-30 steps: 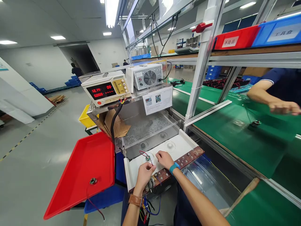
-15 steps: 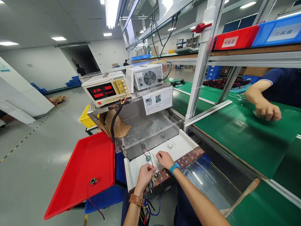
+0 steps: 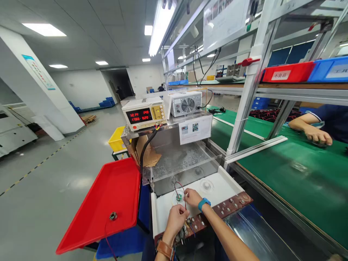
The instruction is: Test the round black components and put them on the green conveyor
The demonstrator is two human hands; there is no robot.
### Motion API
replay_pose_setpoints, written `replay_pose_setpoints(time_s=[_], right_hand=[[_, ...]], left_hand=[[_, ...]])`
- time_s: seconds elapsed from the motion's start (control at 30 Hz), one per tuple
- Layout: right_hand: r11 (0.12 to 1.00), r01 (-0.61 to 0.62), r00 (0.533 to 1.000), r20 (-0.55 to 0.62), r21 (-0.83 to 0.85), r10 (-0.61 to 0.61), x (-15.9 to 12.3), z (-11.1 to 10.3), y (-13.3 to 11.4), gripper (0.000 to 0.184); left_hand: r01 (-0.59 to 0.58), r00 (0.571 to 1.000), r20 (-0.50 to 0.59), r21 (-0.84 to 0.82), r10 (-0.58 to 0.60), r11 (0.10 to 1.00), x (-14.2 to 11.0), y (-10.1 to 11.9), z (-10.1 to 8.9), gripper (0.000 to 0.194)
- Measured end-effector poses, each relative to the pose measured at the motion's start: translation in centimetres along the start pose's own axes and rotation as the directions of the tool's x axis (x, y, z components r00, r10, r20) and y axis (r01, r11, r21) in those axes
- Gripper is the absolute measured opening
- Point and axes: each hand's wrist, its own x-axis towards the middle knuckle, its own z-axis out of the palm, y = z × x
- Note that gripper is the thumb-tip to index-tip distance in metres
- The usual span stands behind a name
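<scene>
A small round green part [image 3: 178, 197] with red and black wires sits in a round seat of the white fixture tray [image 3: 225, 186]. My right hand [image 3: 192, 197] rests on the tray beside it, fingers pinching its wires. My left hand [image 3: 177, 218] is closed at the brown terminal strip [image 3: 225, 208], on the wire ends there. Above, the power supply [image 3: 144, 114] shows red digits.
A red tray [image 3: 108, 203] at the left holds one small wired part [image 3: 113, 216]. A clear acrylic box [image 3: 185, 161] stands behind the fixture. At the right runs a green conveyor belt [image 3: 293, 170], where another person's hand [image 3: 317, 135] rests.
The camera has tilted up and shifted left. The supply's lower readout went from zeros to numbers. The other person's hand moved along the belt.
</scene>
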Motion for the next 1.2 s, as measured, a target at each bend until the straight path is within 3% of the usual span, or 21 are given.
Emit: replay_pose_setpoints(time_s=[0.13, 0.33, 0.53, 0.6, 0.67, 0.73, 0.8, 0.83, 0.9, 1.0, 1.07, 1.13, 1.2], right_hand=[[0.990, 0.087, 0.995, 0.049, -0.112, -0.082, 1.8, 1.9, -0.9, 0.046], [0.953, 0.164, 0.986, 0.020, -0.256, -0.164, 1.6, 2.9, -1.5, 0.039], [0.968, 0.174, 0.982, -0.036, -0.182, -0.183, 0.6, 1.1, -2.8, 0.029], [0.980, 0.151, 0.977, -0.129, -0.126, -0.167, -0.2, -0.3, -3.0, 0.029], [0.995, 0.084, 0.957, -0.275, -0.054, -0.096, -1.3, -2.6, -2.4, 0.029], [0.999, -0.020, 0.901, -0.434, 0.033, 0.033, -3.0, -5.8, -0.9, 0.026], [0.981, -0.147, 0.804, -0.562, 0.126, 0.192, -5.4, -9.5, 1.7, 0.023], [0.962, -0.212, 0.744, -0.610, 0.172, 0.273, -6.8, -11.4, 3.4, 0.023], [0.912, -0.331, 0.614, -0.679, 0.242, 0.403, -9.9, -15.3, 7.3, 0.022], [0.823, -0.473, 0.459, -0.710, 0.313, 0.534, -14.3, -20.7, 13.9, 0.024], [0.756, -0.543, 0.388, -0.689, 0.366, 0.613, -16.7, -23.8, 18.4, 0.024], [0.695, -0.599, 0.323, -0.674, 0.398, 0.664, -18.3, -26.5, 22.4, 0.024], [0.667, -0.637, 0.272, -0.697, 0.387, 0.664, -19.2, -28.7, 25.8, 0.027]], left_hand=[[-0.021, 0.999, -0.040, 0.023, 0.022, 1.000, 0.2, -0.5, 0.0, 0.025], [-0.035, 0.997, -0.070, 0.046, 0.038, 0.998, 0.9, -1.3, 0.1, 0.035], [-0.117, 0.987, -0.107, 0.054, 0.122, 0.992, 0.7, -1.5, 0.0, 0.041], [-0.187, 0.968, -0.171, -0.001, 0.184, 0.982, 0.6, -1.7, -0.1, 0.047], [-0.212, 0.947, -0.273, -0.124, 0.172, 0.969, 0.9, -1.2, 0.1, 0.056], [-0.158, 0.953, -0.293, -0.255, 0.079, 0.954, 1.4, 0.8, 1.1, 0.067], [-0.096, 0.980, -0.195, -0.342, 0.029, 0.935, 1.6, 4.8, 2.8, 0.077], [-0.100, 0.991, -0.122, -0.368, 0.059, 0.925, 1.4, 7.4, 3.9, 0.078], [-0.197, 0.976, -0.012, -0.465, 0.217, 0.863, 0.4, 13.0, 6.1, 0.078], [-0.400, 0.861, 0.054, -0.543, 0.506, 0.738, -1.6, 19.1, 8.5, 0.077], [-0.450, 0.824, 0.092, -0.496, 0.560, 0.743, -2.3, 19.9, 9.3, 0.069], [-0.399, 0.860, 0.154, -0.391, 0.486, 0.830, -2.1, 17.9, 9.8, 0.064], [-0.302, 0.919, 0.167, -0.278, 0.356, 0.912, -1.5, 14.1, 10.1, 0.063]])
